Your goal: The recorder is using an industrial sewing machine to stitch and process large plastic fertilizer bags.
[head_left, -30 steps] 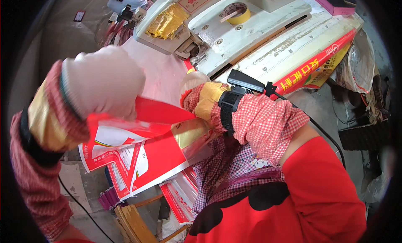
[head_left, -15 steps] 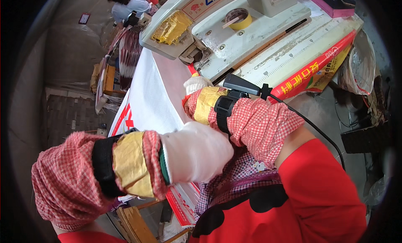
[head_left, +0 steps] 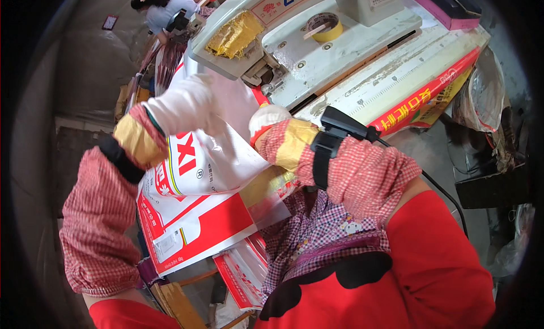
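Observation:
A white woven sack (head_left: 229, 159) with red print lies bent beneath the head of a grey-white sewing machine (head_left: 334, 57). My left hand (head_left: 184, 105), in a white glove, is over the sack's far left part, close to the machine head. Its fingers are smeared by motion, so their grip cannot be made out. Just below the needle area, my right hand (head_left: 270, 119) is closed at the sack's edge, its fingers partly hidden. Under the lifted sack shows another flat red-and-white sack (head_left: 204, 232).
A roll of yellow tape (head_left: 331, 31) sits on the machine bed. A pink box (head_left: 447, 9) stands at the far right of the worktable (head_left: 419, 57). More printed sacks (head_left: 241, 275) lie below, near a wooden frame (head_left: 178, 303). Another person (head_left: 170, 11) is at the far left.
My left hand has moved up and away toward the machine head, turning the sack's near part over so its red print shows. My right hand has barely shifted.

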